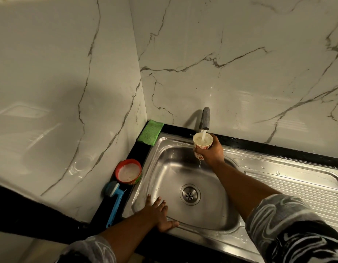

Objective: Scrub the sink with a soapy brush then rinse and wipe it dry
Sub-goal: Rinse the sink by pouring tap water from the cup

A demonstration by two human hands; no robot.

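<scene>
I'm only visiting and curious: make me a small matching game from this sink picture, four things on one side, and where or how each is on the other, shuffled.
Things:
1. patterned cup
2. green cloth
3. blue brush
4. red bowl

States:
A. lying flat in the far corner
B. held under the running tap
C. filled with white foam
D. lying with its handle toward the person

Pairs: 1-B, 2-A, 3-D, 4-C
</scene>
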